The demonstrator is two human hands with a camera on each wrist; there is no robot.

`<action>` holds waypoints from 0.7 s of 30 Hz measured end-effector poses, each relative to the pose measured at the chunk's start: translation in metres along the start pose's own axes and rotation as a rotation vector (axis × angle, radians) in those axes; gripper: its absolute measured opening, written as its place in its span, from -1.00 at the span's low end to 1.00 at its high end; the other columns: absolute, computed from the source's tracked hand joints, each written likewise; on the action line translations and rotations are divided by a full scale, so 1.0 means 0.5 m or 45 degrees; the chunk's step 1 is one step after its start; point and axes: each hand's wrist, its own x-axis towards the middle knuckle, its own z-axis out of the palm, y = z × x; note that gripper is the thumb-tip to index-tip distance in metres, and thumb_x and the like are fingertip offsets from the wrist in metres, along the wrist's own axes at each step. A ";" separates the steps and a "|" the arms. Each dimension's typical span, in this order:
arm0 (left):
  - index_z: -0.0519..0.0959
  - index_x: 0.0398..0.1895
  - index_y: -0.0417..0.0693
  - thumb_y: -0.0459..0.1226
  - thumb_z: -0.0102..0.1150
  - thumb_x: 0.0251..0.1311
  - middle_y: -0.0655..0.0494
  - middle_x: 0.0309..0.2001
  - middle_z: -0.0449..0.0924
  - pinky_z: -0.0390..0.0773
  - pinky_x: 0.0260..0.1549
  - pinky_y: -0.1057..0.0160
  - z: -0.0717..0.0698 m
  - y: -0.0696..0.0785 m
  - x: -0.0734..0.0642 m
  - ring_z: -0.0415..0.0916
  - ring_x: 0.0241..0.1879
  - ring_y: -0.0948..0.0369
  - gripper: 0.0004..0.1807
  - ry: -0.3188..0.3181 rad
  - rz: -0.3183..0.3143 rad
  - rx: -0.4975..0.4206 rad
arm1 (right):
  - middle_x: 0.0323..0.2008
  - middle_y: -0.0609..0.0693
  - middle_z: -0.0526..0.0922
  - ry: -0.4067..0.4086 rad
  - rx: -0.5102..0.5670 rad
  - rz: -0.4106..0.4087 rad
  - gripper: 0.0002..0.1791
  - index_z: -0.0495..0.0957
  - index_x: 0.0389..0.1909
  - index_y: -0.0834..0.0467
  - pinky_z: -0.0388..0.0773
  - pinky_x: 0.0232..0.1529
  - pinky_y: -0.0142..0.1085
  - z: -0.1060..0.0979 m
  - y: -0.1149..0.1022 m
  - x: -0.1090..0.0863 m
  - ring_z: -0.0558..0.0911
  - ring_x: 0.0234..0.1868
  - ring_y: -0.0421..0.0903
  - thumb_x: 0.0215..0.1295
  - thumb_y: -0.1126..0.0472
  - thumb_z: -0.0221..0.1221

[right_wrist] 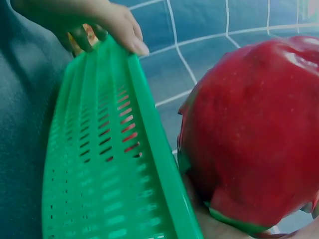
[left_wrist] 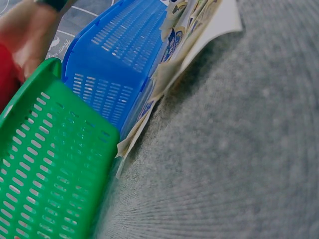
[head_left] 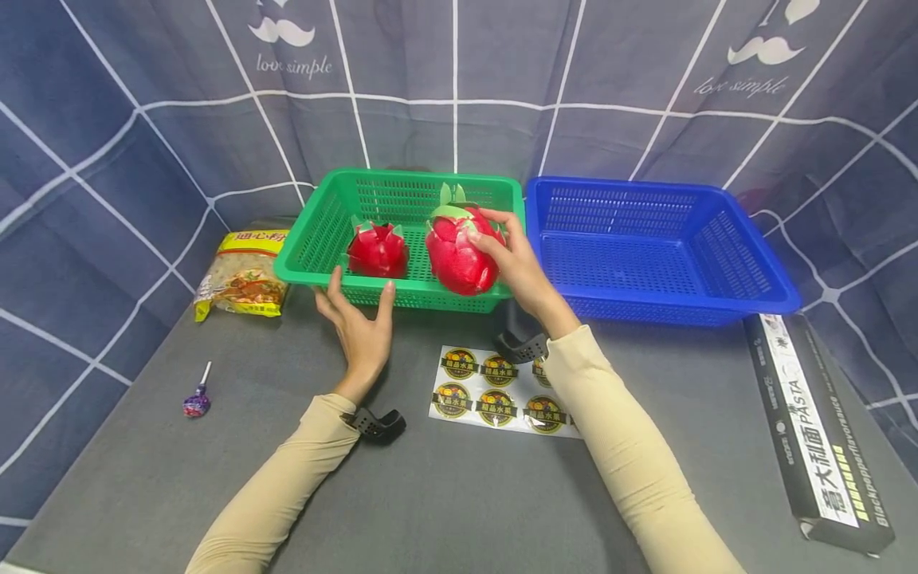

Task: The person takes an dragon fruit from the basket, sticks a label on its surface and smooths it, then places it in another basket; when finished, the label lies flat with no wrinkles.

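Note:
My right hand (head_left: 522, 267) grips a red dragon fruit (head_left: 462, 251) with green leaf tips, held over the front right part of the green basket (head_left: 323, 279). Seen from the right wrist, the dragon fruit (right_wrist: 254, 134) looms large beside the basket's rim (right_wrist: 164, 164). A second dragon fruit (head_left: 378, 251) lies inside the basket toward its left. At the front rim rests my left hand (head_left: 362, 331), thumb and fingers spread, its fingertips touching the edge just before that fruit. The right wrist view also shows this left hand (right_wrist: 112, 22) at the rim's far end.
A blue basket (head_left: 667, 307) adjoins on the right. Round fruit stickers on a sheet (head_left: 473, 406) lie in front. At left are a yellow food bag (head_left: 244, 275) and a lollipop (head_left: 197, 402); a long pasta box (head_left: 810, 430) lies at right. Checked cloth (head_left: 488, 72) hangs behind.

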 end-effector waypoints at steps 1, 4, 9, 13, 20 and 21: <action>0.01 0.32 0.19 0.10 0.17 0.02 -0.14 0.39 -0.35 0.09 0.29 -0.03 0.000 0.000 0.000 -0.30 0.42 0.05 -0.16 0.003 0.003 -0.001 | 0.10 0.19 0.28 0.004 0.001 -0.014 -0.42 0.14 0.21 0.04 0.58 -0.16 -0.06 0.000 -0.001 -0.007 0.49 0.04 0.15 0.16 0.10 0.06; 0.01 0.32 0.19 0.10 0.18 0.01 -0.15 0.39 -0.33 0.09 0.29 -0.02 0.001 0.000 0.000 -0.32 0.42 0.07 -0.17 0.013 0.006 0.002 | 0.05 0.17 0.30 0.012 -0.012 -0.062 -0.40 0.13 0.21 0.07 0.59 -0.18 -0.09 -0.001 -0.003 -0.027 0.51 0.00 0.10 0.14 0.15 0.07; 0.02 0.31 0.18 0.10 0.17 0.01 -0.17 0.39 -0.33 0.10 0.29 -0.01 0.002 0.001 -0.002 -0.33 0.42 0.06 -0.17 0.009 0.000 0.001 | 0.08 0.13 0.31 0.002 -0.025 -0.142 -0.40 0.11 0.19 0.14 0.59 -0.15 -0.15 -0.006 -0.007 -0.060 0.52 -0.04 0.00 0.12 0.22 0.07; 0.02 0.31 0.20 0.10 0.18 0.01 -0.17 0.39 -0.33 0.11 0.28 -0.02 0.002 0.000 -0.001 -0.30 0.42 0.04 -0.17 0.012 0.000 0.004 | 0.11 0.12 0.31 -0.029 -0.078 -0.180 -0.40 0.12 0.17 0.16 0.57 -0.11 -0.17 -0.010 -0.017 -0.087 0.50 -0.01 -0.03 0.09 0.23 0.10; 0.02 0.31 0.19 0.09 0.19 0.01 -0.17 0.39 -0.35 0.10 0.28 -0.04 0.000 -0.002 0.001 -0.32 0.42 0.04 -0.17 0.005 0.005 0.003 | 0.18 0.08 0.24 -0.080 -0.133 -0.160 -0.37 0.12 0.13 0.20 0.56 -0.10 -0.12 -0.016 -0.033 -0.143 0.45 0.07 0.05 0.04 0.29 0.17; 0.02 0.31 0.19 0.09 0.19 0.01 -0.17 0.39 -0.35 0.10 0.28 -0.04 0.001 -0.002 0.001 -0.31 0.42 0.04 -0.17 0.004 0.006 0.004 | 0.18 0.08 0.23 -0.084 -0.145 -0.153 -0.37 0.12 0.12 0.21 0.56 -0.11 -0.12 -0.017 -0.032 -0.152 0.45 0.07 0.06 0.03 0.29 0.18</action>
